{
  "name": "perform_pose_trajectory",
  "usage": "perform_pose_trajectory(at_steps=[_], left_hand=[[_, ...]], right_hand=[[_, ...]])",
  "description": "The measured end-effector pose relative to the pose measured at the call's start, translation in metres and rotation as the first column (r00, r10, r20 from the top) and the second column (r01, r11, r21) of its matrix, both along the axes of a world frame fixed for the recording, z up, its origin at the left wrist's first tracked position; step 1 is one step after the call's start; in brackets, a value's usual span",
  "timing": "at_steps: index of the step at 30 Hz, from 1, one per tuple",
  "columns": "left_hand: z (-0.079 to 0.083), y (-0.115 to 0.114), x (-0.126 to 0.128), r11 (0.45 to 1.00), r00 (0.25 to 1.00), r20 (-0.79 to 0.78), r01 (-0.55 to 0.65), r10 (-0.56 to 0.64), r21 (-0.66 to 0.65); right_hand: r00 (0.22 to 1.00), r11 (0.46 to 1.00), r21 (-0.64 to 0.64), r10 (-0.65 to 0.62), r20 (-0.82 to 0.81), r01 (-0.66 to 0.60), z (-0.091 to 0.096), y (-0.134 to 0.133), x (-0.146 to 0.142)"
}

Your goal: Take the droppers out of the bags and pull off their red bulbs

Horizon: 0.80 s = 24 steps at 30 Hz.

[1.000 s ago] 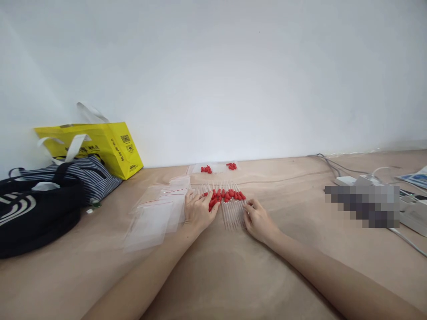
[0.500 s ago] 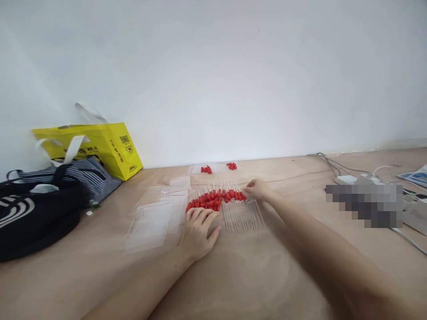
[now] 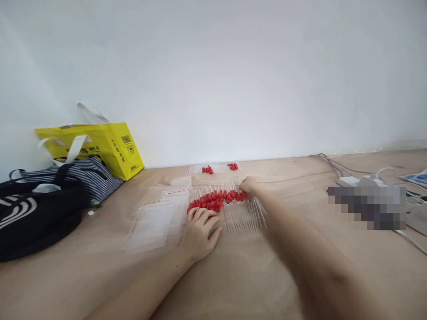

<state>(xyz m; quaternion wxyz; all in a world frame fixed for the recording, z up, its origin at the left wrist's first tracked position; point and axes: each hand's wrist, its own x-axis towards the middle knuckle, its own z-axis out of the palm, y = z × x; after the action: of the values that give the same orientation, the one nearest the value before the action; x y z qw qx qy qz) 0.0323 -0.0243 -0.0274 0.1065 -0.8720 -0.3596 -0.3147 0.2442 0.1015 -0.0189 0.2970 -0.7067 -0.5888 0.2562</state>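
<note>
In the middle of the table lies a fan of clear tubes with red rubber bulbs, which look like droppers (image 3: 222, 195). My left hand (image 3: 201, 231) lies over the near left part of the fan, thumb spread and fingertips against the lower red bulbs. At the upper right end of the bulbs is my right hand (image 3: 249, 184), its fingers bent together. What those fingers hold, if anything, is hidden. Clear tubes (image 3: 245, 215) stick out toward me just below the right hand.
Flat clear zip bags (image 3: 153, 222) overlap on the left. Farther back, two bundles of red bulbs (image 3: 207, 170) rest on bags by the wall. A yellow bag (image 3: 122, 151), a striped bag (image 3: 90, 178) and a black bag (image 3: 40, 218) stand left. Power strips with cables (image 3: 350, 181) lie right.
My right hand has shifted slightly left and toward the back, closing in on the end bulbs. My left hand stays in place on the droppers.
</note>
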Motion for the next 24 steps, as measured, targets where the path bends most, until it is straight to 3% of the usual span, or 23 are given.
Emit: perform_pose_trajectory(at_steps=[4,9,10,12,14,16,18,21,23,24], left_hand=[[-0.002,0.001,0.001,1.000,1.000,0.012,0.012,-0.012,-0.016],[-0.005,0.003,0.013,1.000,0.999,0.043,0.001,-0.001,0.004],[-0.005,0.003,0.016,1.000,0.999,0.046,0.004,-0.004,0.007],[-0.006,0.004,0.021,1.000,0.999,0.044,0.025,-0.025,0.006],[-0.006,0.005,0.023,0.999,0.997,0.048,0.052,-0.052,0.003],[-0.006,0.005,0.023,0.998,0.996,0.060,0.062,-0.062,-0.005],[-0.006,0.006,0.022,0.998,0.997,0.062,0.054,-0.053,-0.016],[-0.007,0.007,0.020,0.999,0.998,0.048,0.042,-0.042,0.000],[-0.008,0.008,0.019,0.999,0.998,0.053,0.044,-0.046,0.030],[-0.009,0.008,0.019,0.998,0.997,0.056,0.049,-0.051,0.046]], right_hand=[[0.961,0.995,0.097,0.056,-0.272,-0.031,0.004,-0.025,0.015],[0.840,0.970,0.202,0.220,-0.496,-0.134,-0.004,-0.080,0.016],[0.800,0.961,0.217,0.262,-0.540,-0.169,-0.007,-0.090,0.013],[0.624,0.936,0.248,0.351,-0.698,-0.250,-0.013,-0.106,0.004],[0.499,0.915,0.250,0.385,-0.777,-0.317,-0.018,-0.115,-0.005],[0.462,0.900,0.234,0.395,-0.794,-0.367,-0.022,-0.118,-0.009],[0.509,0.894,0.237,0.416,-0.753,-0.380,-0.023,-0.118,-0.007],[0.726,0.875,0.355,0.476,-0.497,-0.330,-0.020,-0.118,0.004],[0.859,0.785,0.502,0.490,-0.145,-0.363,-0.018,-0.121,0.010],[0.883,0.716,0.562,0.467,0.057,-0.415,-0.017,-0.123,0.011]])
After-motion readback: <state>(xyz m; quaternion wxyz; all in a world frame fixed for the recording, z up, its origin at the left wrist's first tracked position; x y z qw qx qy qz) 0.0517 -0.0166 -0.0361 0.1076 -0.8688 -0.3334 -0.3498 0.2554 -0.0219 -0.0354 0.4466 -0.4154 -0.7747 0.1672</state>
